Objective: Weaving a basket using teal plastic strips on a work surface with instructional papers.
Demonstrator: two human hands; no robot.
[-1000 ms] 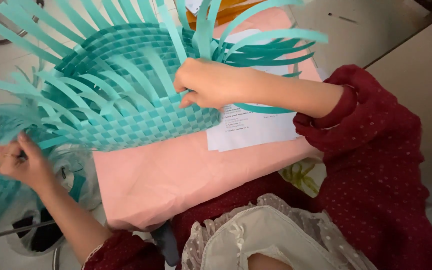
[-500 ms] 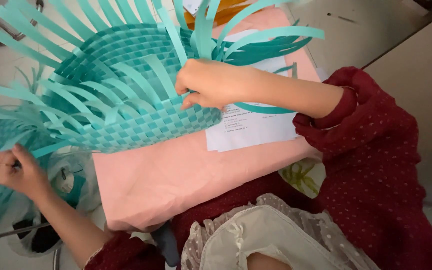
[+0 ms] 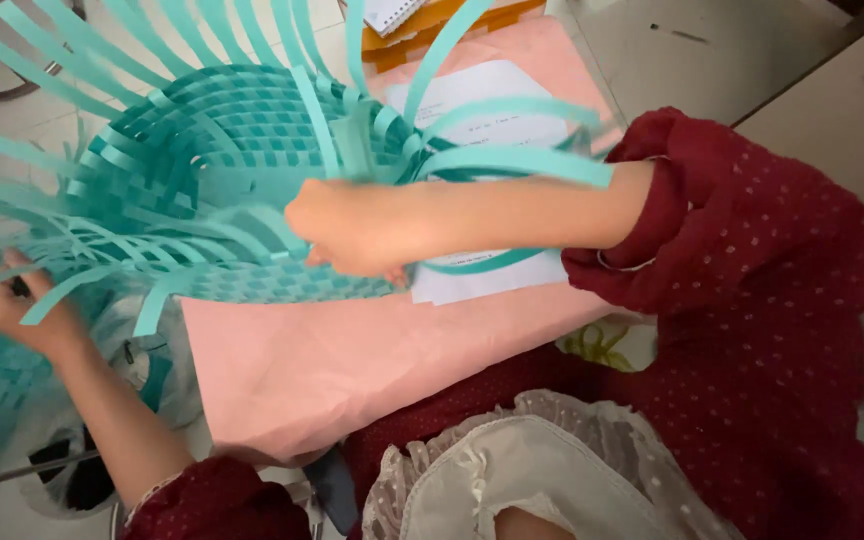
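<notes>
Only the head view here, looking straight down. There's a half-woven teal basket (image 3: pixel 252 190) made of flat plastic strips, sitting on a pink sheet (image 3: pixel 352 360) spread over the table, with loose strip ends fanning out up top and off to the left. A white printed paper (image 3: pixel 492 285) lies on the pink sheet, partly under the weave.

The right hand (image 3: pixel 352 230) comes across the middle and is closed down against the woven part near its lower edge. It looks like it's pinching or pressing a strip there, but it's blurry and I can't tell which strip is actually between the fingers. The left hand (image 3: pixel 17 310) is out at the far left edge, fingers curled in among the loose strip ends (image 3: pixel 82 270), gripping at least one of them.

My take on doing this bit well: keep the right hand pinning the finished weave flat so the rows don't slide open, and draw the loose strip with the left hand evenly, flat side up, no twist. Snug it against the previous row before letting go, otherwise gaps creep in.
</notes>
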